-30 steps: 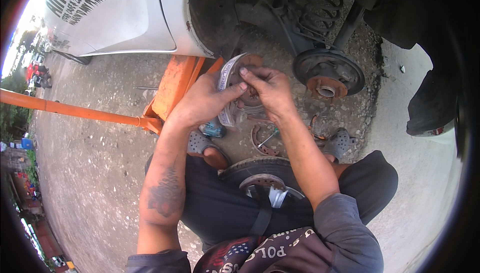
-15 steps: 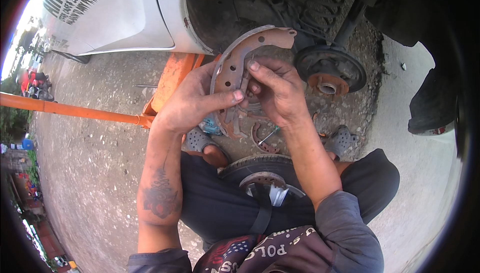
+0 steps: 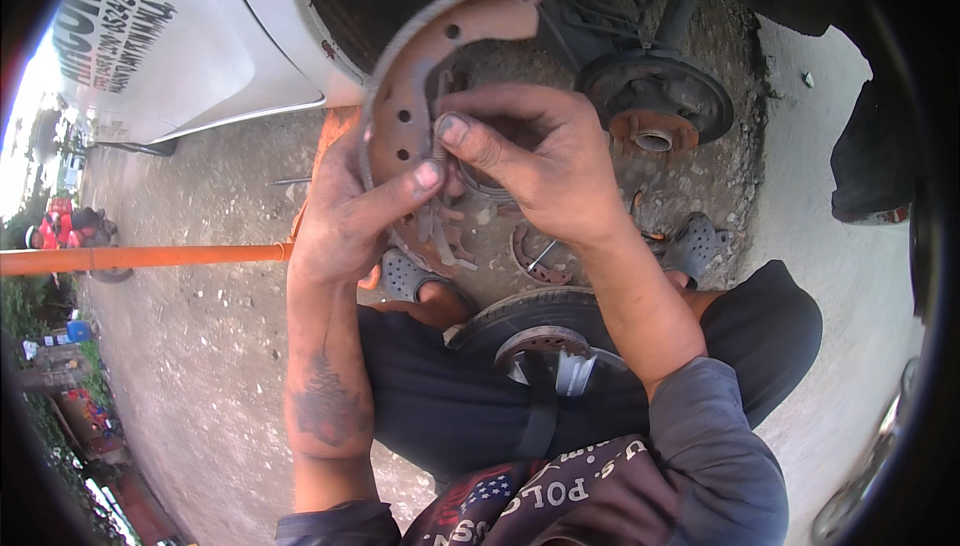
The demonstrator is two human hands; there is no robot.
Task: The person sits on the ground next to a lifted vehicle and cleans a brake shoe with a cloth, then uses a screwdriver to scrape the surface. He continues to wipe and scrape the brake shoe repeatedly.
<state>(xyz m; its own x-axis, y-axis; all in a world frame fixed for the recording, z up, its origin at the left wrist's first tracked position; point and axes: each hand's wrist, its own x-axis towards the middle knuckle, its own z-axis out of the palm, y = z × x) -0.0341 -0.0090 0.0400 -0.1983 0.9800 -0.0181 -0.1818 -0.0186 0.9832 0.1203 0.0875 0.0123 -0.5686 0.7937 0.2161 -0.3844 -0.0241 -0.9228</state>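
Note:
Raised in front of me is a curved, rusty brake shoe [image 3: 386,96], with several round holes in its web. My left hand [image 3: 345,208] is closed on its lower part, with the thumb across the web. The thumb and fingers of my right hand [image 3: 548,158] are pinched at the shoe's inner edge, against a narrow ridged metal part [image 3: 438,146] whose kind I cannot make out. Below the left fingers, other thin metal pieces [image 3: 438,236] show, partly hidden. On the ground beyond my knees lies another brake shoe [image 3: 522,252], with a screwdriver [image 3: 541,256] across it.
A bare wheel hub [image 3: 655,133] with a dark backing plate [image 3: 715,96] stands beyond my right hand, under a white car [image 3: 180,36]. An orange jack handle [image 3: 150,260] reaches in from the left. Between my legs lies a wheel with its tyre [image 3: 490,321].
Both hands and the brake shoe have moved up and to the left in the view, which has itself shifted somewhat. The grip on the shoe stays much the same.

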